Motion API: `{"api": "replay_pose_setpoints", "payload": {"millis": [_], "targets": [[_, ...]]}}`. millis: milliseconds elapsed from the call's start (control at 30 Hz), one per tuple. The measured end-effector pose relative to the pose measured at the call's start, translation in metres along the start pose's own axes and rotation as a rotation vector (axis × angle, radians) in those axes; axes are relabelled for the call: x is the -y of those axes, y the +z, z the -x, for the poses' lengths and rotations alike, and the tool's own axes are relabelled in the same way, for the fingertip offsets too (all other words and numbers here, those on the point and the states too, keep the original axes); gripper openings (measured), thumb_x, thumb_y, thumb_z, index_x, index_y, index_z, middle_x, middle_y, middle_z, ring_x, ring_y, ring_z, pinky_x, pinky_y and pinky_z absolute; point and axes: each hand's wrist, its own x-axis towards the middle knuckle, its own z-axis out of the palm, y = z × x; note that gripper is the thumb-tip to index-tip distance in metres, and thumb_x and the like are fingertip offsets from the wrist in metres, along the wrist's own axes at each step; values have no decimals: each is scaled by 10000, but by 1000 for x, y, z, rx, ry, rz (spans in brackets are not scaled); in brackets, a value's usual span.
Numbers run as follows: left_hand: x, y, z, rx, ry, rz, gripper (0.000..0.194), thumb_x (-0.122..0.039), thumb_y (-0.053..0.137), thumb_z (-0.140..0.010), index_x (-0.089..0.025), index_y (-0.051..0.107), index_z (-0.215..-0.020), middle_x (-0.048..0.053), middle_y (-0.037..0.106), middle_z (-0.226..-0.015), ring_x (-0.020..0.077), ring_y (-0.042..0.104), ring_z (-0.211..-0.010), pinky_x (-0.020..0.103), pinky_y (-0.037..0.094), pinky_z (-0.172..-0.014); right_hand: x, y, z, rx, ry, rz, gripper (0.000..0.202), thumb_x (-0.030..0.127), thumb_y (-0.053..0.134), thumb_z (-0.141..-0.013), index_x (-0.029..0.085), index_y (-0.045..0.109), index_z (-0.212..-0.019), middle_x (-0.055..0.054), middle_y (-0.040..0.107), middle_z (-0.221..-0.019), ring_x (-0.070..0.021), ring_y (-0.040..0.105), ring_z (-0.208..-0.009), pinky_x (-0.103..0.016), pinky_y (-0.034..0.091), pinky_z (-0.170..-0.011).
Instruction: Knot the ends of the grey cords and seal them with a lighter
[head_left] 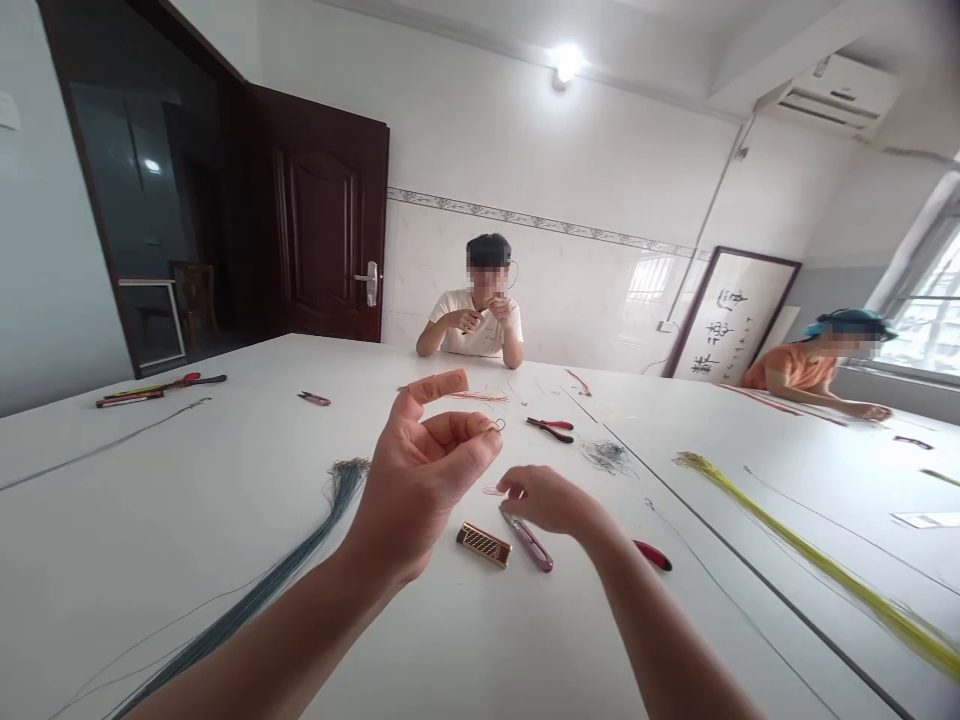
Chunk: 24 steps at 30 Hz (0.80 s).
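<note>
My left hand (420, 470) is raised in the middle, thumb and forefinger pinched on a thin dark wire loop (500, 425). To its right and lower, my right hand (551, 498) reaches in over the table with bent fingers apart. Its fingertips are close to the top of purple-handled thread snips (534, 545) and a thin reddish strand (492, 490); I see nothing held in them. A gold-patterned lighter (484, 545) lies left of the snips. Under my right forearm a red handle (654, 556) shows, the rest of that tool hidden.
On the white table (300, 640) lie a blue-grey cord bundle (300, 560), a yellow cord bundle (795, 535), red-handled pliers (551, 428), a dark wire tangle (609, 457) and small snips (313, 398). One person (480, 320) sits opposite, another (817, 365) at the right.
</note>
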Motion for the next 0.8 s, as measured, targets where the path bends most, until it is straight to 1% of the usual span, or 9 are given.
{"api": "replay_pose_setpoints", "payload": {"millis": [100,167,267,367,467,500,633,700,800], "targets": [[1,3,1,-52,11,24,434,-113,700,-671,-227,510,-1044,-66,602,-619,51,460,-527,159,344,-497,0,25,-1,159,20,48,245,297,598,-884,155,596,-1083,-50,627,-1011,-155,618,-810,-337,529,-716],[1,4,1,-78,10,46,428,-105,696,-660,-222,517,-1031,-65,598,-610,56,457,-531,170,364,-522,3,41,-1,203,8,69,250,295,597,-885,152,592,-1091,-58,618,-1044,-167,618,-844,-351,531,-732],[1,4,3,-106,6,73,423,-101,696,-645,-219,529,-1015,-62,598,-605,65,464,-546,190,392,-565,7,60,-2,184,-22,72,246,281,610,-873,145,589,-1077,-55,611,-1023,-192,603,-900,-385,512,-775],[0,4,4,-108,4,75,422,-111,703,-641,-225,536,-1011,-57,601,-612,75,465,-554,199,385,-555,10,65,-7,109,-49,-17,197,252,614,-857,144,586,-1020,-33,598,-935,-171,586,-832,-352,497,-733],[-2,4,5,-114,12,69,407,-115,706,-643,-226,540,-999,-55,599,-618,79,476,-565,208,393,-565,18,52,-10,-8,-69,-199,25,172,555,-829,148,558,-836,2,545,-753,-137,530,-678,-299,466,-635],[-2,4,5,-116,16,70,402,-115,706,-645,-226,539,-994,-57,598,-616,79,481,-568,207,396,-570,22,45,-8,-51,-82,-277,29,155,507,-824,155,535,-815,10,520,-716,-130,511,-644,-286,458,-605],[-3,1,4,-81,-18,72,399,-130,703,-675,-226,513,-1012,-60,598,-614,71,487,-578,186,391,-562,44,7,15,-218,-175,-584,196,180,331,-843,187,454,-996,14,480,-755,-115,482,-608,-243,431,-524],[-4,1,3,-63,-47,57,412,-145,707,-687,-227,502,-1035,-55,599,-625,70,482,-585,184,392,-564,54,-8,33,-307,-230,-750,193,237,373,-861,203,454,-1034,20,478,-752,-105,463,-584,-234,410,-512],[-2,3,5,-64,-53,32,423,-154,709,-688,-229,496,-1045,-54,594,-630,74,483,-588,187,399,-561,65,-20,56,-443,-297,-1020,198,322,596,-818,209,547,-974,7,548,-745,-108,489,-597,-237,420,-532]]}}
